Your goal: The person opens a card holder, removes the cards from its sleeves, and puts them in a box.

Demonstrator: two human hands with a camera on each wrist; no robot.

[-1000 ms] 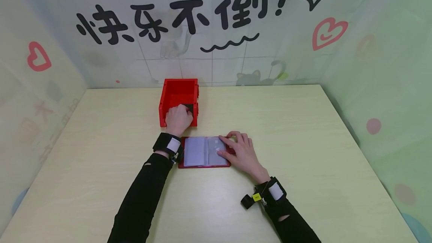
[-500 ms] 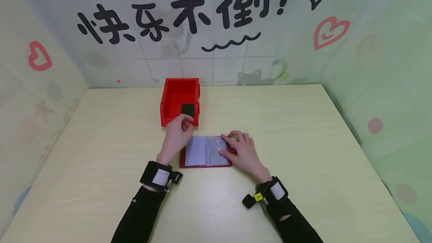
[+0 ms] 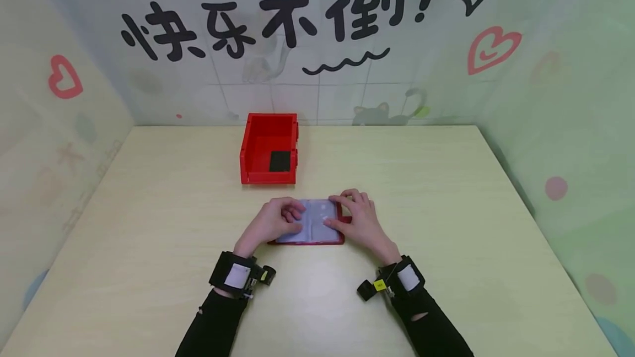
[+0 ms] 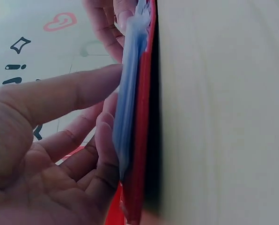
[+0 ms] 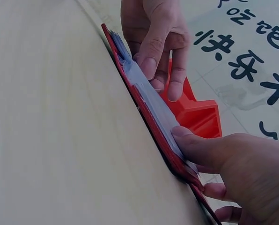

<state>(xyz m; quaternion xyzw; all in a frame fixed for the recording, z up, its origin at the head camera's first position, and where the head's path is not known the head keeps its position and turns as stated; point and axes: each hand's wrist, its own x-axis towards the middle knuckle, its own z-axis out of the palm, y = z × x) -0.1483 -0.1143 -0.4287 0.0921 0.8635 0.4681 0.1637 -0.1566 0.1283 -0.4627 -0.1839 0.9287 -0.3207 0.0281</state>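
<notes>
A small card holder lies spread on the table, with clear plastic sleeves inside a red cover. Over its left half is my left hand; the thumb tip and bent fingertips touch the sleeves, and nothing is visible between them. On the right half rests my right hand. Its thumb presses the sleeve while its index finger reaches the top edge; the remaining fingers lie beside the cover. Behind the holder, a flat black square lies in a red bin.
The pale wooden table meets a printed backdrop just behind the bin. Printed side walls rise at left and right. Each wrist carries a strapped camera.
My left hand has come out of the red bin and moved toward me onto the card holder's left sleeves. The black square is now fully visible. My right hand has stayed in place.
</notes>
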